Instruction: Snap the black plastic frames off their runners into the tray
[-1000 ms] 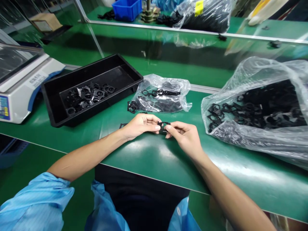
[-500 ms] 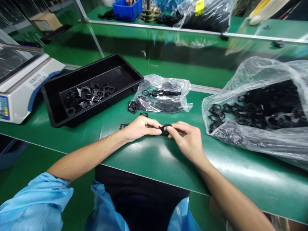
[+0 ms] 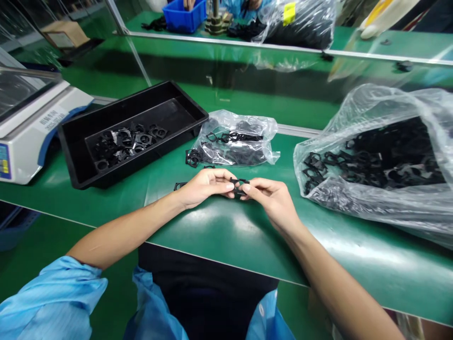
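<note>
Between my two hands, just above the green table, is a small black plastic frame with a round opening (image 3: 240, 181). My left hand (image 3: 208, 188) pinches its left side between thumb and fingers. My right hand (image 3: 268, 194) grips its right side the same way. Fingertips cover parts of the piece. Beside my left hand lies a loose black part (image 3: 180, 185), partly hidden, and another sits just behind the fingers. A clear plastic bag (image 3: 244, 158) with black parts lies beyond my hands, with a square black part (image 3: 192, 158) at its left corner.
A black tray (image 3: 180, 106) holding several black parts stands at the left, next to a white scale (image 3: 21, 158). To the right lies a large open plastic bag (image 3: 371, 208) of black parts. Behind a clear partition are a blue bin (image 3: 184, 19) and a co-worker's hand (image 3: 188, 4).
The black frame has been tilted between my fingers, so its round opening shows more. Both hands stay nearly in place. The whole view has shifted slightly.
</note>
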Tool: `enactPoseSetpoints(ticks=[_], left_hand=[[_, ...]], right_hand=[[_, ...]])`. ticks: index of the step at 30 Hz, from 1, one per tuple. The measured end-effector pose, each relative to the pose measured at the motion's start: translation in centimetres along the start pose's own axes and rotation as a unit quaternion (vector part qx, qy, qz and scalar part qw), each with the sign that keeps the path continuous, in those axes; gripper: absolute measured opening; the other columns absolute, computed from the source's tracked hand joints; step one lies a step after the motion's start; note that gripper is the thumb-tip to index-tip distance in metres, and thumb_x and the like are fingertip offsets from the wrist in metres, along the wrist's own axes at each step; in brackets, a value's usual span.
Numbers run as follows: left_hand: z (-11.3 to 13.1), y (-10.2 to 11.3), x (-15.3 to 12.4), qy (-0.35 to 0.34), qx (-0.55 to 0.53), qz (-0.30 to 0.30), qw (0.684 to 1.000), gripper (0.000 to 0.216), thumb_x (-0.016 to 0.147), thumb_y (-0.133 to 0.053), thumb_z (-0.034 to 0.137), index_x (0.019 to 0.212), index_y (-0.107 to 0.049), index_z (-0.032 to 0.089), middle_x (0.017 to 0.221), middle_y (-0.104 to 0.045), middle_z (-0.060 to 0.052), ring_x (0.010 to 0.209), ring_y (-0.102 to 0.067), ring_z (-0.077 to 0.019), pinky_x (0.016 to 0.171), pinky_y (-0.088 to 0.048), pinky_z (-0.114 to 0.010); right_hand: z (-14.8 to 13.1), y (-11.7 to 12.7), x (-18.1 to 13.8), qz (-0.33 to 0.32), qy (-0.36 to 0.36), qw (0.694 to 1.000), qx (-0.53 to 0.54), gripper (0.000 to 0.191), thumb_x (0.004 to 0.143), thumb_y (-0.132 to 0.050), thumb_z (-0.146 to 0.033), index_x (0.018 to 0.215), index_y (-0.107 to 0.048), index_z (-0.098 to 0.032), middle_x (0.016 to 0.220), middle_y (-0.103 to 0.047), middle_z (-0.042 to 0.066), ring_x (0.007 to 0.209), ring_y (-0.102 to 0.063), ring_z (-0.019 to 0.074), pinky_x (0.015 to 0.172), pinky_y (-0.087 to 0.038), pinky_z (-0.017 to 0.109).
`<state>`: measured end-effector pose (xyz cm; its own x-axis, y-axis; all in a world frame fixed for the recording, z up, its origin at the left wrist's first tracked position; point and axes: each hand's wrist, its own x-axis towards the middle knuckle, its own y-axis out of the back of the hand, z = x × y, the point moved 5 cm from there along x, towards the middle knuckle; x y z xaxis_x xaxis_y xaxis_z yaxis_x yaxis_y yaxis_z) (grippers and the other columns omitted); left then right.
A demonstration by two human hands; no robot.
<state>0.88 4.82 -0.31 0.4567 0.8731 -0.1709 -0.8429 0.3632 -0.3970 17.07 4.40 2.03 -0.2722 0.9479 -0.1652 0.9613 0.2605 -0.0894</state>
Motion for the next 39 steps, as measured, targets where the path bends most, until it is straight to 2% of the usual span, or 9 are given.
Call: enactPoseSetpoints(ticks=[5, 10, 13, 19, 26, 33, 39], left_hand=[[-0.3, 0.4, 0.2, -0.006, 0.022, 0.014, 1.000, 0.036, 0.068, -0.090, 0.034, 0.090, -0.072, 0.011, 0.083, -0.075, -0.004, 0.067, -0.070, -0.0129, 0.072, -0.058, -0.029], [0.0, 0.2, 0.1, -0.024, 0.017, 0.025, 0.999, 0.035, 0.067, -0.090, 0.035, 0.086, -0.072, 0.012, 0.082, -0.074, -0.004, 0.064, -0.069, -0.0127, 0.071, -0.059, -0.030], [0.1, 0.3, 0.1, -0.029, 0.016, 0.031, 0.999, 0.036, 0.068, -0.090, 0.035, 0.090, -0.073, 0.012, 0.077, -0.073, -0.003, 0.063, -0.068, -0.0125, 0.070, -0.058, -0.029], [-0.2, 0.7, 0.3, -0.040, 0.035, 0.040, 0.998, 0.033, 0.069, -0.088, 0.034, 0.089, -0.073, 0.012, 0.081, -0.073, -0.004, 0.067, -0.069, -0.0138, 0.074, -0.058, -0.032], [0.3, 0.3, 0.0, -0.091, 0.059, 0.068, 0.992, 0.029, 0.072, -0.085, 0.035, 0.085, -0.071, 0.013, 0.070, -0.068, 0.000, 0.062, -0.065, -0.0111, 0.068, -0.054, -0.026], [0.2, 0.2, 0.1, -0.098, 0.104, 0.068, 0.987, 0.030, 0.075, -0.082, 0.035, 0.087, -0.065, 0.014, 0.079, -0.067, 0.000, 0.073, -0.067, -0.0119, 0.076, -0.054, -0.026], [0.5, -0.3, -0.2, -0.100, 0.139, 0.039, 0.984, 0.026, 0.082, -0.076, 0.036, 0.088, -0.061, 0.015, 0.078, -0.063, 0.001, 0.071, -0.065, -0.0115, 0.073, -0.053, -0.025]], right_hand=[[1.1, 0.1, 0.2, 0.005, -0.054, 0.995, 0.086, 0.029, 0.059, -0.093, -0.038, 0.075, -0.078, -0.020, 0.080, -0.076, 0.002, 0.064, -0.064, 0.0119, 0.067, -0.056, 0.028], [1.4, -0.1, 0.4, -0.014, -0.080, 0.984, 0.158, 0.027, 0.057, -0.094, -0.033, 0.075, -0.079, -0.022, 0.081, -0.076, 0.000, 0.070, -0.064, 0.0109, 0.063, -0.053, 0.023], [1.2, -0.1, 0.5, -0.014, -0.072, 0.987, 0.146, 0.025, 0.055, -0.095, -0.033, 0.070, -0.079, -0.022, 0.078, -0.076, -0.001, 0.069, -0.063, 0.0108, 0.062, -0.052, 0.023], [1.0, 0.1, 0.4, 0.010, -0.056, 0.994, 0.092, 0.026, 0.056, -0.094, -0.037, 0.070, -0.079, -0.021, 0.079, -0.076, 0.002, 0.063, -0.062, 0.0119, 0.064, -0.054, 0.029], [0.7, 0.0, 0.0, 0.031, -0.023, 0.998, 0.056, 0.031, 0.057, -0.094, -0.042, 0.068, -0.075, -0.019, 0.070, -0.072, 0.000, 0.057, -0.062, 0.0118, 0.065, -0.056, 0.031], [0.3, 0.3, 0.1, 0.062, 0.011, 0.998, 0.021, 0.041, 0.055, -0.094, -0.046, 0.074, -0.071, -0.019, 0.060, -0.065, -0.002, 0.053, -0.062, 0.0127, 0.062, -0.057, 0.030], [0.0, -0.1, -0.2, 0.035, 0.033, 0.999, -0.001, 0.039, 0.063, -0.090, -0.048, 0.075, -0.067, -0.020, 0.060, -0.062, -0.003, 0.053, -0.060, 0.0118, 0.060, -0.054, 0.028]])
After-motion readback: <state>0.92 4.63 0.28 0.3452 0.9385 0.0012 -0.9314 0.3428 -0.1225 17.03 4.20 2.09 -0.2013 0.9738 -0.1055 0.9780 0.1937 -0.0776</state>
